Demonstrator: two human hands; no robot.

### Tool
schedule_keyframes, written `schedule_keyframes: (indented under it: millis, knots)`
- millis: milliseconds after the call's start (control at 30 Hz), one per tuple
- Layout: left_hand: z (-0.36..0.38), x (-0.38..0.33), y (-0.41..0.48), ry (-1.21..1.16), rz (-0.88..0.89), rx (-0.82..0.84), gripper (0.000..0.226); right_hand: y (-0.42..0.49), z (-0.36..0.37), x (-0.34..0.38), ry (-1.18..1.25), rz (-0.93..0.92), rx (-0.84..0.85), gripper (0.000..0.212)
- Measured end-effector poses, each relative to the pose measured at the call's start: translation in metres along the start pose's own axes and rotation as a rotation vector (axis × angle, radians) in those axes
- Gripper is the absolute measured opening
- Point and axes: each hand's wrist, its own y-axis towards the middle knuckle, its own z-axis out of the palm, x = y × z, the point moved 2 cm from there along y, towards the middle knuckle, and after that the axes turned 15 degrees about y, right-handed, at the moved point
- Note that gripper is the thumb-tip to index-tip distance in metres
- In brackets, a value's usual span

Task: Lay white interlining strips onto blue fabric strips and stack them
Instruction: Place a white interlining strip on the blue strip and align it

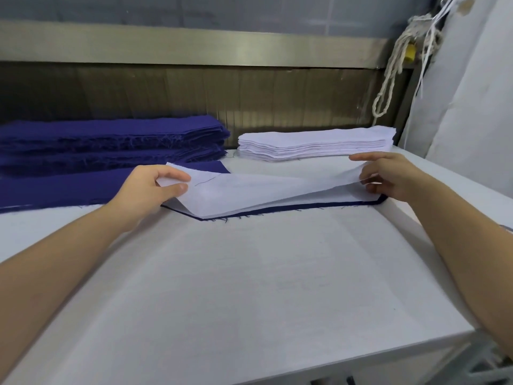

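A white interlining strip hangs slightly lifted over a blue fabric strip, whose dark edge shows along the near side. My left hand pinches the white strip's left end between thumb and fingers. My right hand pinches its right end, fingers above and thumb below. The strip sags in the middle onto the blue one. Behind, a pile of white interlining strips lies at the back right, and a tall stack of blue strips at the back left.
A flat blue piece lies left of my left hand. The work sits on a white padded table, whose edge drops off at the right and front. A metal rail and panel run behind; cords hang at the back right.
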Motion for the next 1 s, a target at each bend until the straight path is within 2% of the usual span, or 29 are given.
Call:
schedule_keyframes:
  millis: [233, 400, 567, 1000]
  knots:
    - [0.001, 0.002, 0.001, 0.092, 0.041, 0.029, 0.020, 0.006, -0.015, 0.002, -0.059, -0.037, -0.060, 0.017]
    - [0.002, -0.001, -0.001, 0.187, 0.085, 0.030, 0.018, 0.003, -0.022, -0.004, -0.318, -0.080, -0.029, 0.019]
    - [0.004, -0.004, -0.003, 0.297, 0.142, 0.045, 0.017, 0.000, -0.020, -0.005, -0.442, -0.101, -0.040, 0.019]
    - [0.009, -0.002, -0.003, 0.434, 0.220, 0.039, 0.022, 0.012, -0.024, -0.011, -0.446, -0.087, -0.088, 0.016]
